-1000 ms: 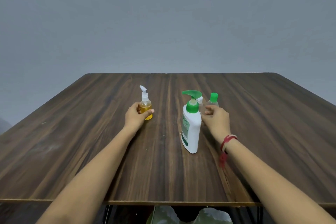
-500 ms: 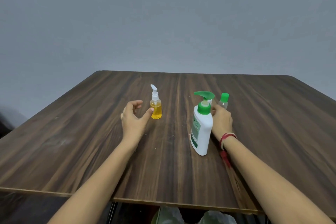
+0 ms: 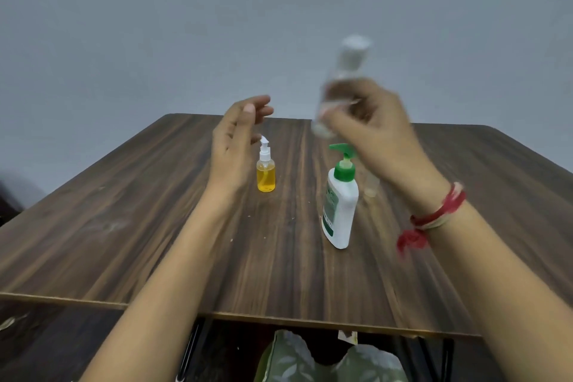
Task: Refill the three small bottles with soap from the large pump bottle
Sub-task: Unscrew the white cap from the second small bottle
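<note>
My right hand (image 3: 381,133) is raised above the table, shut on a small clear bottle with a white cap (image 3: 341,80), blurred by motion. Below it stands the large white pump bottle with a green pump (image 3: 339,205). Just behind that, another small clear bottle (image 3: 371,186) stands on the table, mostly hidden by my right wrist. My left hand (image 3: 235,143) hovers open, fingers spread, just left of a small bottle of yellow liquid with a white pump (image 3: 266,172), not touching it.
The dark wooden table (image 3: 139,226) reaches to a plain grey wall. Its near edge is close to me, and a patterned bag (image 3: 310,360) lies below it. A red thread band (image 3: 434,217) is on my right wrist.
My right hand has lifted a small clear bottle from beside the pump bottle up into the air. My left hand let go of the yellow bottle and rose, open.
</note>
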A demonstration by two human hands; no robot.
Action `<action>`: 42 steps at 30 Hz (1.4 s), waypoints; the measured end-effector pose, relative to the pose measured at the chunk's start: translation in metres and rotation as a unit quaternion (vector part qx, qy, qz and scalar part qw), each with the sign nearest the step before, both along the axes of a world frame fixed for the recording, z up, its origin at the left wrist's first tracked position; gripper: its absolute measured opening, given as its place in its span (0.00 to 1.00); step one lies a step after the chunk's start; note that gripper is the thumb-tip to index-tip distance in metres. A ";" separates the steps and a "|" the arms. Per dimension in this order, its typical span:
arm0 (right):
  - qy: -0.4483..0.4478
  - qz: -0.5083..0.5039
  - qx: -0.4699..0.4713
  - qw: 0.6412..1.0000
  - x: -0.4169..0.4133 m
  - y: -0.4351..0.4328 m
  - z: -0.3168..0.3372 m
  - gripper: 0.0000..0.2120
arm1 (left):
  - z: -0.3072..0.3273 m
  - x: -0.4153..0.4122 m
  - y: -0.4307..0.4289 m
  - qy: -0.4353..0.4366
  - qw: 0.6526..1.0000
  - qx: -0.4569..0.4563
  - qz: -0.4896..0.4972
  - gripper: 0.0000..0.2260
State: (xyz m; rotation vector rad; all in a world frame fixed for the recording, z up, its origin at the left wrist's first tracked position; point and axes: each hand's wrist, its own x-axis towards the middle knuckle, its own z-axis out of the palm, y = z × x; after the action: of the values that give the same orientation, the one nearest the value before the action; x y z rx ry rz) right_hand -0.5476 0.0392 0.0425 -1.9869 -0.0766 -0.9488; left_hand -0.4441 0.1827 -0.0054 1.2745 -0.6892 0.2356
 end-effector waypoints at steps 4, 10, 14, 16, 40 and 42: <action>0.133 0.141 0.013 0.981 0.015 0.033 -0.055 0.19 | 0.001 -0.010 0.013 -0.016 0.990 0.049 -0.132 0.16; 0.184 0.223 0.061 0.956 0.025 0.030 -0.086 0.15 | -0.018 -0.010 0.030 -0.020 0.962 0.169 -0.211 0.15; 0.176 0.186 0.051 0.965 0.024 0.035 -0.093 0.16 | -0.024 -0.011 0.026 -0.026 0.975 0.139 -0.172 0.10; 0.152 0.098 -0.004 0.984 0.026 0.036 -0.100 0.13 | -0.029 -0.013 0.020 -0.010 0.984 0.114 -0.140 0.09; 0.173 -0.067 -0.111 0.976 0.016 0.043 -0.113 0.15 | -0.041 -0.013 0.014 0.078 0.987 0.138 0.023 0.13; 0.160 -0.108 -0.162 0.968 0.014 0.045 -0.116 0.14 | -0.045 -0.015 0.011 0.033 0.979 0.182 0.085 0.07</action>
State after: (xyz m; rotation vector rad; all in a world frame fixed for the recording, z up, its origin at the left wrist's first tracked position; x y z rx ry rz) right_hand -0.5331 0.0839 -0.0731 -2.4692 0.1805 -0.7735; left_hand -0.4593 0.1936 -0.0504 1.6887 -0.5821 0.2120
